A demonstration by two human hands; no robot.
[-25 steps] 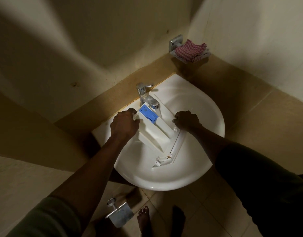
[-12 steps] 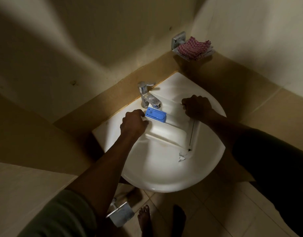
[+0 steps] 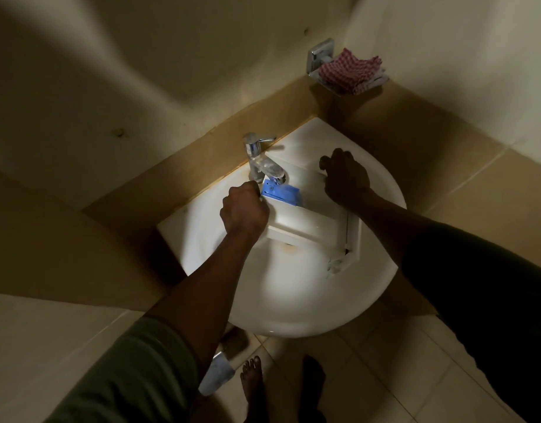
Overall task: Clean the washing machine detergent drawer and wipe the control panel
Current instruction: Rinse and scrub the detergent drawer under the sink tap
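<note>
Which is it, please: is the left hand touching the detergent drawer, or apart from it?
Touching. The head view shows the left hand curled over the left end of the detergent drawer, beside its blue insert, with no gap.

White corner sink (image 3: 293,300), set into the angle of two walls. Bears a chrome tap (image 3: 258,157) on its back rim. Holds a white detergent drawer (image 3: 306,224) across the bowl just below and right of the tap, blue insert (image 3: 281,193) directly under the tap's spout; unclear whether resting on the porcelain or held clear. Shows a brownish mark (image 3: 289,247) in the bowl below the tap. Far up-right of the tap, a metal wall dish (image 3: 319,56) carrying a red-checked cloth (image 3: 350,70). Well below the tap, tiled floor (image 3: 370,377) under a bare foot (image 3: 252,380).
</note>
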